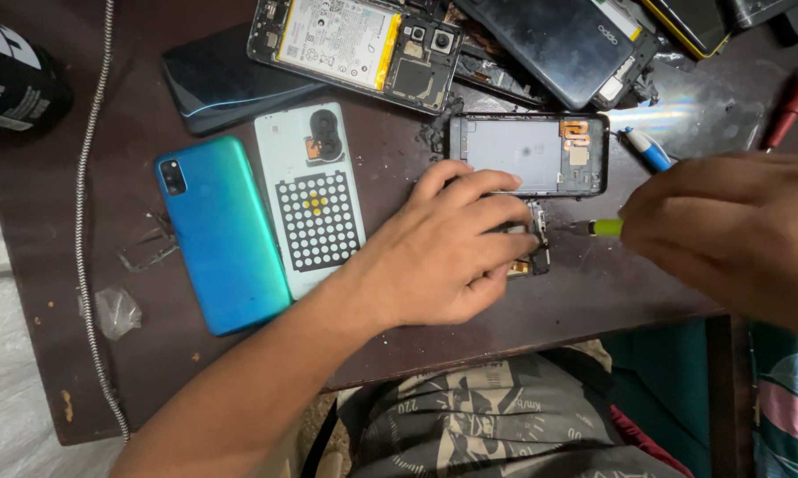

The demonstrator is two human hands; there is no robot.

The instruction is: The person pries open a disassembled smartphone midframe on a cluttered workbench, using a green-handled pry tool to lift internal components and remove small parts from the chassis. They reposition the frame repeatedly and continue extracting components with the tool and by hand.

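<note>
Worn dark brown table (107, 372), scuffed, evenly lit

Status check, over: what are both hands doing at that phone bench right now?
Left hand pressing down small circuit board. Right hand holding green-tipped screwdriver, tip at board. Open phone frame just behind; nothing blocking.

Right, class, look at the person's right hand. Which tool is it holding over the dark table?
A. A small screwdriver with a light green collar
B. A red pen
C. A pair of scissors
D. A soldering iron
A: the right hand grips a small screwdriver whose light green collar and metal tip point toward the phone part that the left hand holds down; the red pen lies untouched at the table's far edge.
</note>
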